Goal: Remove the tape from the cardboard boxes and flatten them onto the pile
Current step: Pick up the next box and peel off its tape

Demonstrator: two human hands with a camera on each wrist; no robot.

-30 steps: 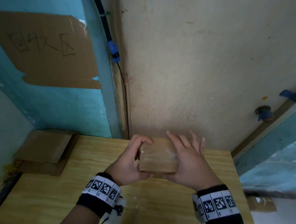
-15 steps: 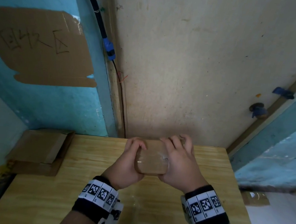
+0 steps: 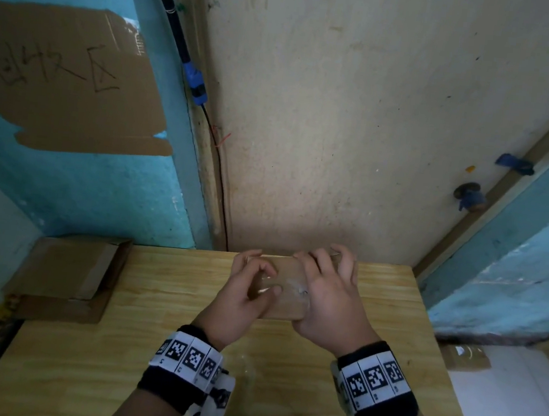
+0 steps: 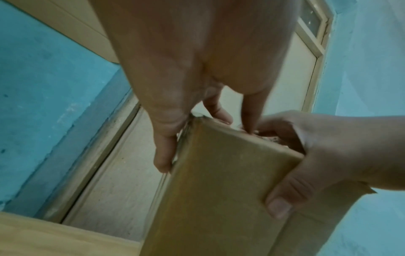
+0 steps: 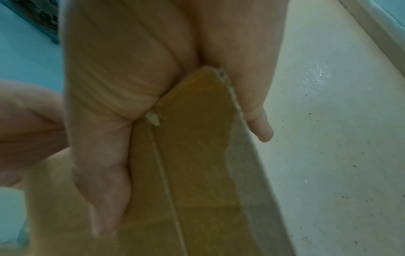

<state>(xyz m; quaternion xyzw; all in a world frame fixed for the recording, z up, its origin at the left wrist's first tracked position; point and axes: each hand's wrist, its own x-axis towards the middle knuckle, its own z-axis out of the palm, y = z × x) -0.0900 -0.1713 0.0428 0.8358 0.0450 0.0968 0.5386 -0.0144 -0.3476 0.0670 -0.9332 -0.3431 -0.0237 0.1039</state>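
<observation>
While my right hand [image 3: 329, 298] grips the box [image 3: 285, 297] above the worktop [image 3: 155, 297], my left hand [image 3: 244, 292] has shifted to pinch the tape [image 3: 267, 283]; peeling starts.

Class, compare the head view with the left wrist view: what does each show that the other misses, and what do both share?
Only the head view shows the pile of flattened cardboard at the table's far left corner and the wall sign. Only the left wrist view shows the box's underside and the right thumb across it. Both show the small box held by the left hand and right hand.
</observation>
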